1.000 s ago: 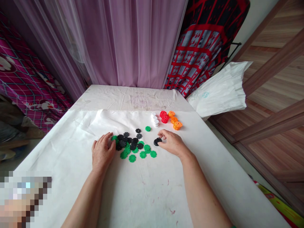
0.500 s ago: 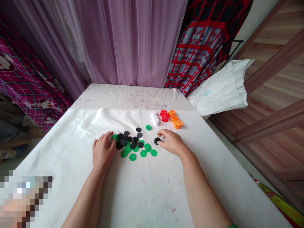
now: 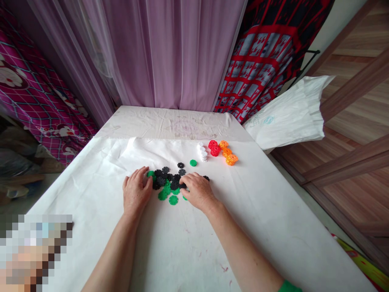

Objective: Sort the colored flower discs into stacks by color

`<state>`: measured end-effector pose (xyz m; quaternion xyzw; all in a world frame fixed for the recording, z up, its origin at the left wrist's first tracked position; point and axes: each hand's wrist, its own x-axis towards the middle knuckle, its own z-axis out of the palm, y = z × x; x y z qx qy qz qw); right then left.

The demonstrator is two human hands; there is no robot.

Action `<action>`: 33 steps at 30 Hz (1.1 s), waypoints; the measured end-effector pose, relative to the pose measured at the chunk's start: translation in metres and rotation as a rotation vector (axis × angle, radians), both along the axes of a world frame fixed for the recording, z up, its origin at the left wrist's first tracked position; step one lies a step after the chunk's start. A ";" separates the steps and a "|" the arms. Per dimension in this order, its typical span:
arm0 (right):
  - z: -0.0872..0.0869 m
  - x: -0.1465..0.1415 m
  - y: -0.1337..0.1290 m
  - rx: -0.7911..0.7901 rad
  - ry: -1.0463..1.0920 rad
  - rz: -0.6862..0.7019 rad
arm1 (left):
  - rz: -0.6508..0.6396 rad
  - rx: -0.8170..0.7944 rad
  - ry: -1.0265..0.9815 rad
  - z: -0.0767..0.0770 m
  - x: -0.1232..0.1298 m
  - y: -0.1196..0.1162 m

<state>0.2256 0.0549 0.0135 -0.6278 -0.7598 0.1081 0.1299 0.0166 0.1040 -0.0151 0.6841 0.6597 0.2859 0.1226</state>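
Note:
On the white-covered table, several black snowflake-shaped plastic discs (image 3: pixel 162 177) and green snowflake discs (image 3: pixel 173 200) lie in a loose, overlapping pile. My left hand (image 3: pixel 136 190) rests at the pile's left edge, fingers loosely spread, with a green disc (image 3: pixel 151 174) near its fingertips. At the pile's right side, my right hand (image 3: pixel 199 191) has thumb and fingertips closed around a black disc (image 3: pixel 182 185). That hand covers some of the green discs. Another black disc (image 3: pixel 206 178) shows partly behind its knuckles. A lone green disc (image 3: pixel 193 162) lies farther back.
Farther back stand groups of white discs (image 3: pixel 202 152), red discs (image 3: pixel 214 148) and orange discs (image 3: pixel 228 153). A white bag (image 3: pixel 288 115) leans at the table's right edge. Purple curtains (image 3: pixel 170 56) hang behind the table (image 3: pixel 170 247). A pixelated patch covers the lower left.
My right hand has moved left, from the black disc on the right to the pile's right side. My left hand has stayed beside the pile. The view has shifted slightly.

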 end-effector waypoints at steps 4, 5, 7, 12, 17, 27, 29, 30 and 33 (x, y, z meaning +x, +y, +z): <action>0.005 0.007 0.002 -0.005 0.027 -0.056 | 0.001 0.006 -0.001 -0.002 -0.001 0.000; 0.007 0.014 0.003 0.004 0.052 -0.087 | 0.002 0.011 -0.003 -0.002 -0.001 0.000; 0.013 0.033 0.004 0.039 0.118 -0.174 | 0.002 0.018 -0.007 -0.002 -0.001 0.000; 0.020 0.083 0.000 0.013 0.180 -0.335 | -0.002 0.007 0.000 -0.002 -0.001 0.001; 0.020 0.088 -0.003 -0.045 0.170 -0.266 | 0.002 -0.005 0.006 -0.001 -0.001 0.001; 0.019 0.087 -0.004 -0.004 0.174 -0.214 | -0.001 -0.001 0.008 -0.002 -0.002 0.001; 0.019 0.090 -0.003 0.061 0.193 -0.229 | -0.004 0.001 0.009 -0.003 -0.002 0.001; 0.019 0.091 -0.002 0.101 0.199 -0.237 | -0.004 0.004 0.009 -0.003 -0.002 0.001; 0.017 0.081 0.001 0.210 0.205 -0.230 | -0.005 0.012 0.003 -0.003 -0.001 0.001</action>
